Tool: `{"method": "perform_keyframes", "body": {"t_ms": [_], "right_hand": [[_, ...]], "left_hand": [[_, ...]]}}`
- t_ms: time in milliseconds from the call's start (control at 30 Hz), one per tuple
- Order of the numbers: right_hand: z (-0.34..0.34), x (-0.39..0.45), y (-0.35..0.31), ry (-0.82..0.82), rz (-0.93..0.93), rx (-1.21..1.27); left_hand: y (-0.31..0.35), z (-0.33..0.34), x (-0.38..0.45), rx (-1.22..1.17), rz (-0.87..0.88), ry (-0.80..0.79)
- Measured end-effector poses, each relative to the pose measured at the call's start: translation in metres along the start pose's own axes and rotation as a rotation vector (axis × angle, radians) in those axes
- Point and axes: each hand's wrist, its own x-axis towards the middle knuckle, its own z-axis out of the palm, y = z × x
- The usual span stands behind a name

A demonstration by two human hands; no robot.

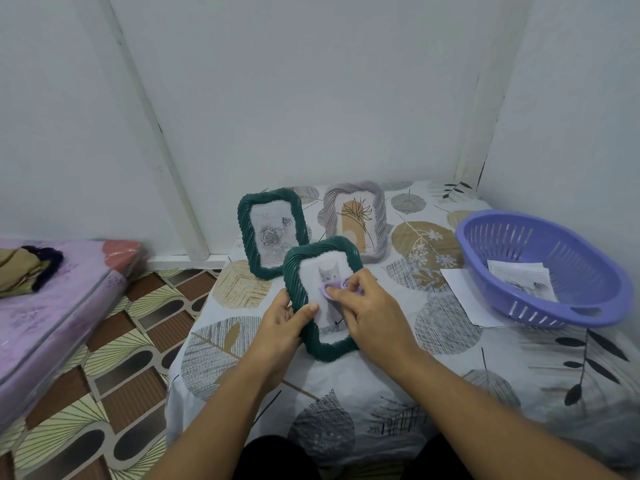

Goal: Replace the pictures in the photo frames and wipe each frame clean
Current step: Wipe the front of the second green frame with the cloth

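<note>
R fingers [337,293] bunched, pinching lilac cloth [329,289] onto glass of cat frame [323,299], table centre. L hand [282,323] wraps frame's 9 o'clock edge, thumb on front, prob to steady it vs wipe pressure. Rose frame [272,232] at 11, grey frame [356,220] at 1, both upright. Basket [540,268] at 3 holds loose prints.

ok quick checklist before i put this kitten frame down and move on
1. Left hand grips kitten frame by its left edge: ok.
2. Right hand presses purple cloth on the glass: ok.
3. Whole glass wiped: cannot tell.
4. Kitten picture sits inside the frame: ok.
5. Rose frame and grey frame stand upright behind: ok.
6. Loose pictures lie in basket: ok.
</note>
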Motion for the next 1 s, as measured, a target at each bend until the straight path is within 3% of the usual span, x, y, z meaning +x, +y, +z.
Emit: {"method": "perform_keyframes", "body": {"t_ms": [200,367,533,700,867,1000], "right_hand": [[0.001,0.011,0.004,0.054,0.049,0.006],[0.002,-0.005,-0.004,-0.026,-0.013,-0.003],[0.002,0.007,0.003,0.047,0.047,0.003],[0.006,-0.006,-0.005,-0.028,0.002,-0.015],[0.005,0.002,0.001,0.066,0.074,0.000],[0.008,-0.009,-0.004,-0.011,0.039,-0.009]], "left_hand": [[0.002,0.001,-0.001,0.012,0.007,-0.009],[0.001,0.000,0.000,-0.020,-0.012,0.003],[0.001,0.001,-0.002,-0.003,0.000,-0.004],[0.000,0.000,-0.001,-0.020,-0.004,0.010],[0.002,0.002,-0.001,-0.007,-0.007,0.011],[0.001,0.001,-0.002,-0.025,-0.011,0.010]]}}
